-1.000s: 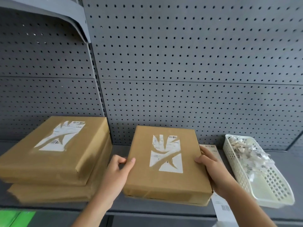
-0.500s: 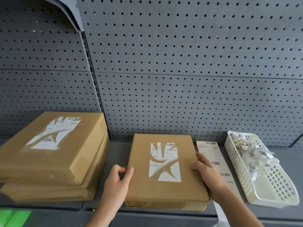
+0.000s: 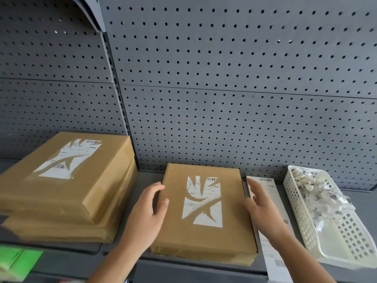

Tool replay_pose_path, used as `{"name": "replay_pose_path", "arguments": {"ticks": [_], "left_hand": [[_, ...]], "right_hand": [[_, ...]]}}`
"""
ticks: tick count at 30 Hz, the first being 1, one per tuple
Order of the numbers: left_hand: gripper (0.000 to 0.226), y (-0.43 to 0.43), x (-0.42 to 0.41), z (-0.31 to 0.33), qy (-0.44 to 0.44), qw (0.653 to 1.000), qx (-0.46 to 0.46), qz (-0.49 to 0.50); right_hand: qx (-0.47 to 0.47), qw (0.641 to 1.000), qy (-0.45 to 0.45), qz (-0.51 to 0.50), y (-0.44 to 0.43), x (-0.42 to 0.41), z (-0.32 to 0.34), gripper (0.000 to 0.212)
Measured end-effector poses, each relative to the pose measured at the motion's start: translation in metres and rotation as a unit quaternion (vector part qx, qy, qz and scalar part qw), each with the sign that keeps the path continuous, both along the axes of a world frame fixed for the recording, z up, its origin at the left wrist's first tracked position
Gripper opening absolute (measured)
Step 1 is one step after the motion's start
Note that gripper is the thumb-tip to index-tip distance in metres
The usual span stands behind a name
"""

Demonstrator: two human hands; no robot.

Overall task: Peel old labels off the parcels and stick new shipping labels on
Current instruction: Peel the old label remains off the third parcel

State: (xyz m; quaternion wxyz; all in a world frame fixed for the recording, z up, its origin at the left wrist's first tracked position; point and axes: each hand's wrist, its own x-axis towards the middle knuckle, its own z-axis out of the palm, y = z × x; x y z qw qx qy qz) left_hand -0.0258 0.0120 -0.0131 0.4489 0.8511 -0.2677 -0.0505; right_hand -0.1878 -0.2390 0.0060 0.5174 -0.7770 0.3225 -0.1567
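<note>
A brown parcel [image 3: 206, 237] lies flat on the grey shelf [image 3: 122, 252], with a torn white old label [image 3: 203, 201] on its top. My left hand [image 3: 146, 213] rests against the parcel's left edge, thumb on the top face and fingers curled at the side. My right hand [image 3: 263, 209] hovers just off the parcel's right edge with its fingers straight, holding nothing. Under that hand lies a long strip of new shipping labels [image 3: 271, 248], running to the shelf's front edge.
A stack of brown parcels [image 3: 67, 190] with a torn label stands at the left. A white plastic basket [image 3: 346, 242] holding crumpled label scraps sits at the right. A grey pegboard wall [image 3: 224, 99] closes the back. Something green [image 3: 18, 260] shows below the shelf at left.
The parcel came down from my hands to lie flat on the shelf. My right hand has let go of its right edge and opened; my left hand stays at the left edge.
</note>
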Motion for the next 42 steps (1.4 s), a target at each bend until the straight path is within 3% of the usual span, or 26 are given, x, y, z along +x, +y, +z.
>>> {"name": "replay_pose_path", "arguments": {"ticks": [6,20,25,32,42], "left_hand": [[0.036,-0.017,0.007,0.010,-0.098,0.992,0.064,-0.052],[0.047,-0.037,0.035,-0.005,-0.113,0.974,0.128,-0.146],[0.045,-0.036,0.038,-0.010,-0.087,0.978,0.099,-0.164],[0.039,-0.036,0.039,-0.010,-0.076,0.975,0.101,-0.180],[0.034,-0.037,0.038,-0.009,-0.070,0.977,0.106,-0.171]], "right_hand": [[-0.118,0.991,0.015,0.060,-0.003,0.013,0.003,0.050],[-0.270,0.956,0.034,0.107,0.011,0.068,-0.005,0.038],[-0.301,0.946,0.059,0.104,0.011,0.075,-0.015,0.037],[-0.330,0.940,0.026,0.080,0.008,0.092,-0.016,0.027],[-0.340,0.922,0.012,0.185,0.019,0.140,-0.017,0.018]]}}
